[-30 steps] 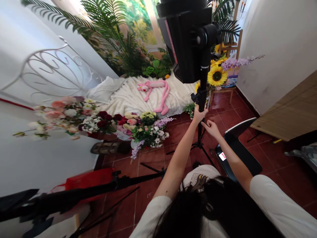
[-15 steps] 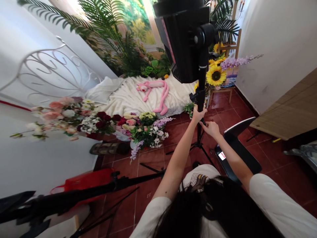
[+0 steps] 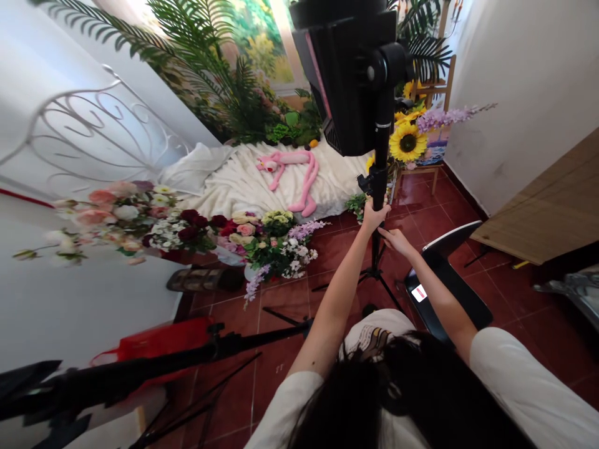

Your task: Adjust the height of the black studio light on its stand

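Observation:
A black light stand (image 3: 382,144) rises in front of me with a large black studio light (image 3: 353,81) on top. My left hand (image 3: 375,216) is wrapped around its pole, below a black clamp knob (image 3: 365,183). Just beneath, my right hand (image 3: 395,239) is closed with its fingertips at the side of the pole, where an adjusting knob seems to sit, mostly covered by the fingers. The stand's tripod legs (image 3: 373,272) spread on the red tiled floor (image 3: 281,349).
A black chair (image 3: 456,280) stands right of the stand. Across the lower left runs another black stand (image 3: 187,354), over a red bag (image 3: 163,337). Artificial flowers (image 3: 276,243) border a bed with a cream blanket (image 3: 234,184) and pink plush toy (image 3: 306,181). Sunflowers (image 3: 408,142) are behind the stand.
My right hand's fingers have turned slightly at the pole, and the dark knob seen there earlier is now mostly covered. My left hand keeps its grip. The view has shifted very slightly.

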{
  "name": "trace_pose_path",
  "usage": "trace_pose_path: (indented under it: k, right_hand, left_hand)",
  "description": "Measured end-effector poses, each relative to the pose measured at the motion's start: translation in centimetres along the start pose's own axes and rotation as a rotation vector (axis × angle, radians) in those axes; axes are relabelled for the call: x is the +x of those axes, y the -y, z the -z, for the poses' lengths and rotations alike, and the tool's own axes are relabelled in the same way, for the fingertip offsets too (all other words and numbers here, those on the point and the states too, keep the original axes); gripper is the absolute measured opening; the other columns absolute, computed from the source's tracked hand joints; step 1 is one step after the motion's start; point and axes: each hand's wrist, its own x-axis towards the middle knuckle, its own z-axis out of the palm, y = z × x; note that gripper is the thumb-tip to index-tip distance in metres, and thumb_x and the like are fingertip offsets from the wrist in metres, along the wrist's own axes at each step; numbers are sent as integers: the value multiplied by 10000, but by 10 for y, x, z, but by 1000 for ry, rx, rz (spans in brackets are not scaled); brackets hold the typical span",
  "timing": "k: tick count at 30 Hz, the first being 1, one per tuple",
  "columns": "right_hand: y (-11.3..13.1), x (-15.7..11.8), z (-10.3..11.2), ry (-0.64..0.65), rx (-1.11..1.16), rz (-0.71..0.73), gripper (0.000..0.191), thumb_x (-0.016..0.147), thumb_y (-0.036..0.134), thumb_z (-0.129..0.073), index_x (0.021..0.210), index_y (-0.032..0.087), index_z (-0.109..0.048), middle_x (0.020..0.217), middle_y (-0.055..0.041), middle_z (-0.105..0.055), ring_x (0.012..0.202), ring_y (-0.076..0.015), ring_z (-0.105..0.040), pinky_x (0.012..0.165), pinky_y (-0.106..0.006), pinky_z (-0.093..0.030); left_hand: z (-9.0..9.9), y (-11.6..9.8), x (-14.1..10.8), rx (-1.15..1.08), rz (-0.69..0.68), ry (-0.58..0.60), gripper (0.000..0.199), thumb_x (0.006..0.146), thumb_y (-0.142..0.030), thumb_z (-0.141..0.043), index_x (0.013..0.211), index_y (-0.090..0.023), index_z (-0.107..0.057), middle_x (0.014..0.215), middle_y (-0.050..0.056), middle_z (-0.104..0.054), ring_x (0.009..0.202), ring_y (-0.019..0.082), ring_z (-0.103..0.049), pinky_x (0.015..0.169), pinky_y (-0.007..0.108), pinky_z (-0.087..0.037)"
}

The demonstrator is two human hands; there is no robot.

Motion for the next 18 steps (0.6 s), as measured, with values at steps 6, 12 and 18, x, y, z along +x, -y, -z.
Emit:
trace_pose_path:
  k: [6,12,18]
  right_hand:
    - [2,-1,-1,-37,54,-2,791,832,930,-595,478,265,-357,405,29,-357,461,-94,-289,501,-293,-219]
    - [0,-6,-21,-299,102,-6,779,785,970,-572,539,275,-321,467,55,-308,511,-100,-262,512,-298,-218]
    - [-30,-29,-67,-406,104,19,819,690,1079,-435,599,268,-354,549,37,-364,582,-132,-345,522,-279,-304]
  left_hand:
    - [3,9,3,69,-29,-37,360,748,-272,-840,560,-206,-540,498,-41,-546,492,103,-529,574,260,-454]
    - [17,34,-25,154,-155,-69,304,843,-479,-796,960,-204,-741,1030,91,-795,1031,242,-747,976,369,-585]
    - [84,84,-141,141,75,-61,559,880,-571,-733,1298,-203,-680,1446,184,-700,1369,307,-669,1196,495,-515]
